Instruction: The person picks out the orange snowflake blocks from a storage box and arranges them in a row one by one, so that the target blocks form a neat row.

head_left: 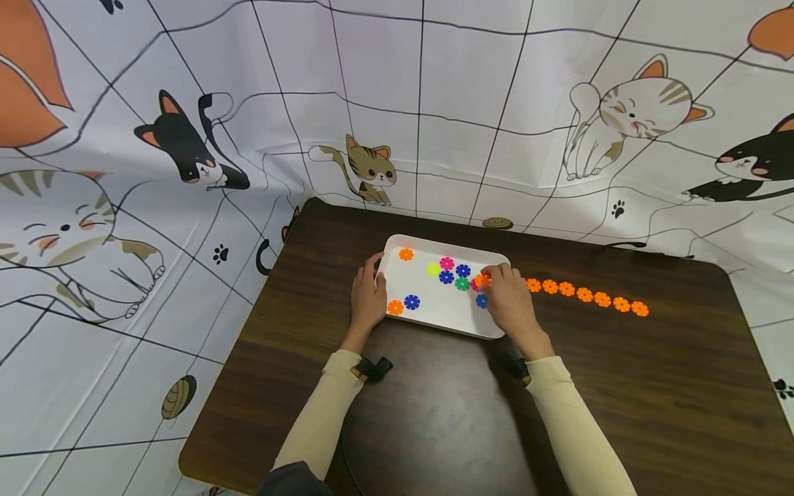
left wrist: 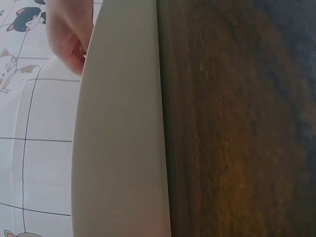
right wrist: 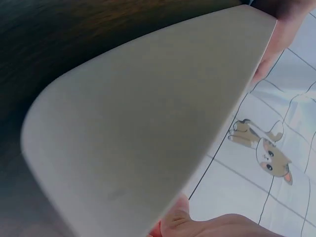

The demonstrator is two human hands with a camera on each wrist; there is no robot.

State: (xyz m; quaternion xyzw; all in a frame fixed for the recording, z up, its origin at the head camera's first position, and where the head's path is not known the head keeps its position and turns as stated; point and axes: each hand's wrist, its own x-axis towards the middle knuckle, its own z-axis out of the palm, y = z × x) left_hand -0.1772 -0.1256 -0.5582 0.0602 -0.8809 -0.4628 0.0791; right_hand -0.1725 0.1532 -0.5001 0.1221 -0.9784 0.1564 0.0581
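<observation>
A white tray [head_left: 446, 318] lies on the dark wooden table, holding several flower-shaped discs in orange, blue, pink, green and yellow. My left hand [head_left: 369, 296] grips the tray's left edge, its thumb at the rim. Over the right end of the tray, my right hand [head_left: 510, 297] pinches an orange disc [head_left: 484, 280] between thumb and fingers, which partly cover it. A pink disc [head_left: 475, 285] and a blue disc [head_left: 482, 300] lie close to those fingertips. In the right wrist view the tray's side wall [right wrist: 133, 113] hides most of the right hand's [right wrist: 207, 224] work.
To the right of the tray, a row of several orange discs [head_left: 584, 295] runs across the table [head_left: 657, 386]. Behind the table hangs a white sheet [head_left: 471, 83] printed with cats and grid lines. A dark cable [head_left: 349, 458] lies near the left forearm.
</observation>
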